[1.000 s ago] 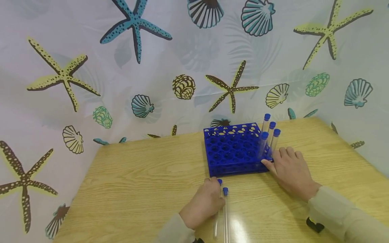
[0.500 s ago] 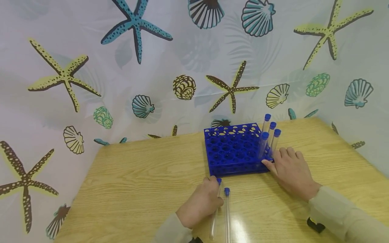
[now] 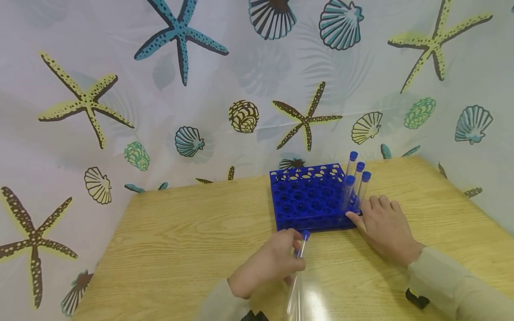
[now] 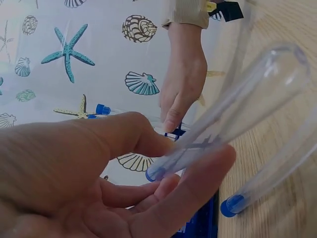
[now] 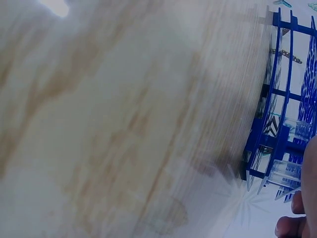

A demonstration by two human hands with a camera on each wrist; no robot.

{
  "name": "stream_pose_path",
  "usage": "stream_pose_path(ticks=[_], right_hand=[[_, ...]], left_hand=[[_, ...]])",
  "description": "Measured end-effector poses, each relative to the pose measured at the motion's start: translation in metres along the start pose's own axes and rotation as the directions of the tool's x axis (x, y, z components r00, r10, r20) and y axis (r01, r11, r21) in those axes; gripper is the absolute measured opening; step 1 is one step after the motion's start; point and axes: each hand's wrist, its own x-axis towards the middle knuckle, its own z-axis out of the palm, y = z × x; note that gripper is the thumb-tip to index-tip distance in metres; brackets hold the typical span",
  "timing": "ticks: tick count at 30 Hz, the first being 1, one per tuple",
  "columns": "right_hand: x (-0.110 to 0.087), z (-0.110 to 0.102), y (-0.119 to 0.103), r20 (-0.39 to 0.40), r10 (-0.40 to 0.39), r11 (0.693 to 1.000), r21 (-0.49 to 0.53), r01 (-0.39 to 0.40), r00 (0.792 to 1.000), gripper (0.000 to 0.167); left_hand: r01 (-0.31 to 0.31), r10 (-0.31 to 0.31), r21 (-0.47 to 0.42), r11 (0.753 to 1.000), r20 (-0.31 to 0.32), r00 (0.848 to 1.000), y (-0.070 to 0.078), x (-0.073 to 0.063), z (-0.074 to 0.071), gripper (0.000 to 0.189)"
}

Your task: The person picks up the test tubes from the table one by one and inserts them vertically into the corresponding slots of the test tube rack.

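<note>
My left hand (image 3: 273, 258) pinches a clear test tube (image 4: 247, 104) with a blue cap between thumb and fingers. The tube is tilted, its cap (image 3: 306, 235) toward the rack and its rounded end toward me. Beneath it another capped tube (image 4: 277, 171) lies on the table, partly covered by the hand in the head view. A blue test tube rack (image 3: 317, 223) stands just beyond. My right hand (image 3: 385, 227) grips its near right corner, thumb at the front edge. Several capped tubes (image 3: 348, 194) stand upright in the rack's right end.
The rack rests on a wood-grain table (image 3: 192, 232). Behind the table hangs a pale cloth (image 3: 225, 58) printed with starfish and shells. A black wrist strap (image 3: 416, 298) shows under the right sleeve.
My left hand has picked up the left tube and moved slightly right, so the tube now overlaps the one lying on the table. The right hand and rack have stayed put.
</note>
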Motion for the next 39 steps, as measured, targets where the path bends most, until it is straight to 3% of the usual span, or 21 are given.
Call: stream_pose_path(ticks=[5, 12, 17, 21, 26, 32, 39], right_hand=[[0.0, -0.001, -0.001, 0.003, 0.002, 1.0, 0.004, -0.002, 1.0, 0.046], [0.0, -0.001, -0.001, 0.014, 0.009, 1.0, 0.006, -0.009, 1.0, 0.046], [0.0, -0.001, -0.001, 0.028, 0.018, 1.0, 0.01, -0.019, 0.999, 0.047], [0.0, -0.001, -0.001, 0.037, 0.022, 1.0, 0.014, -0.023, 0.999, 0.047], [0.0, -0.002, -0.002, 0.05, 0.028, 0.999, 0.015, -0.029, 0.998, 0.048], [0.0, -0.003, -0.002, 0.057, 0.03, 1.0, 0.007, -0.03, 0.998, 0.049], [0.0, -0.001, 0.0, 0.046, 0.026, 1.0, 0.0, -0.026, 0.999, 0.049]], left_hand=[[-0.072, 0.077, -0.119, 0.99, 0.041, 0.996, 0.004, 0.003, -0.002, 0.043], [-0.177, 0.178, -0.164, 0.97, -0.005, 0.984, 0.014, 0.012, -0.008, 0.038], [-0.24, 0.232, -0.151, 0.959, -0.068, 0.97, 0.023, 0.02, -0.009, 0.034], [-0.31, 0.299, -0.101, 0.945, -0.117, 0.947, 0.033, 0.026, -0.012, 0.033], [-0.398, 0.394, 0.013, 0.917, -0.175, 0.902, 0.046, 0.034, -0.017, 0.035], [-0.466, 0.506, 0.201, 0.862, -0.263, 0.822, 0.06, 0.046, -0.021, 0.037], [-0.501, 0.597, 0.334, 0.798, -0.327, 0.733, 0.069, 0.06, -0.023, 0.036]])
